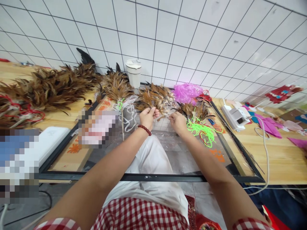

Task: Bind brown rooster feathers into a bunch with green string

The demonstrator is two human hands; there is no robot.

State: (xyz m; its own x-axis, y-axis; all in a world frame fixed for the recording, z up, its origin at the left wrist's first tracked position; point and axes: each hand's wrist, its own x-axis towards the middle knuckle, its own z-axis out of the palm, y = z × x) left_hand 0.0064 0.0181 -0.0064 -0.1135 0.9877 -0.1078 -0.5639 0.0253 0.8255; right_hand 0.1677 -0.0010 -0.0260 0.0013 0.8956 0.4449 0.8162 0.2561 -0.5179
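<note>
The left hand [148,119] has thumb and fingertips pressed together at the near edge of a bunch of brown feathers [150,97], which lies at about twelve o'clock from the hands. The right hand [178,123], near it at three o'clock, is also pinched; what either grips is too small to tell. Both are over a black-framed pane [168,178] on the wooden worktop [275,156]. Around the hands, a stick-handled feather bundle [117,85] lies at ten o'clock, a white cup [133,75] at eleven, crumpled purple plastic [187,92] at two, and bright green cords [198,127] just past three.
</note>
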